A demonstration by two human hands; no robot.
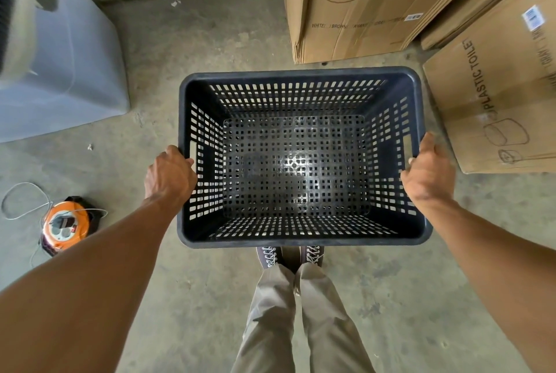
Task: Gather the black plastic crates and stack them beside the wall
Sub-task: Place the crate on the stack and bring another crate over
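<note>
Though gripped, crate between hands (upright)

The fingers of the left hand curl out of sight under the rim of the black crate, and those of the right hand do the same on the other side, so the grip itself is hidden. The crate covers the floor below it and the toes of both shoes. The grey bin is cut by the left edge, with a blurred dark shape at the top left corner. The cardboard boxes run off the top and right edges, and their small print is unreadable. The cable beside the orange reel leaves the left edge.
</note>
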